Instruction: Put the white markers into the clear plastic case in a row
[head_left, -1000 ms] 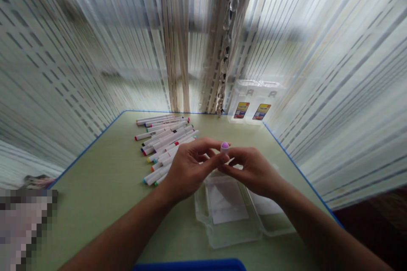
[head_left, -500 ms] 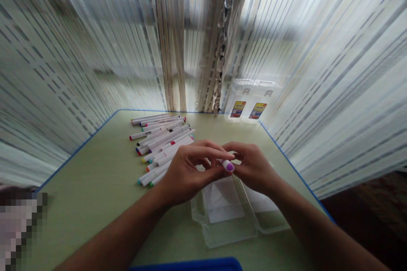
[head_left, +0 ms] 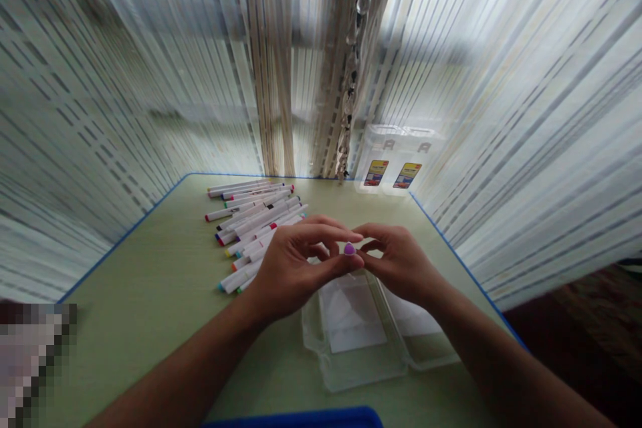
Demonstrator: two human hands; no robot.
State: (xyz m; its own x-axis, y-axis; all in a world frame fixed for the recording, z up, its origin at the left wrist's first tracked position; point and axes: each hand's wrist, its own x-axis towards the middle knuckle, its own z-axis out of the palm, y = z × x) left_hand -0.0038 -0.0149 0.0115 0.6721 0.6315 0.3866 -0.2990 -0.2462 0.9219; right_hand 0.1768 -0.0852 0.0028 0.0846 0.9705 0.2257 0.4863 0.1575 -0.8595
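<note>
Between my two hands, above the table, is a white marker with a purple end. That end points toward me, and most of the barrel is hidden behind my fingers. My left hand pinches it between thumb and fingertips. Against it from the other side press the closed fingertips of my right hand. Beneath the hands lies an opened clear plastic case with white paper inserts in both halves. To the left, several white markers with coloured ends lie in a loose pile.
At the back right stands a clear case with two yellow-and-red labels. A pale green table with blue edging carries everything. String curtains hang around its far sides. A blue object shows at the near edge.
The marker has turned and shifted slightly left, so less of its white barrel shows. My left fingers have moved a little with it. The case and the pile have stayed put.
</note>
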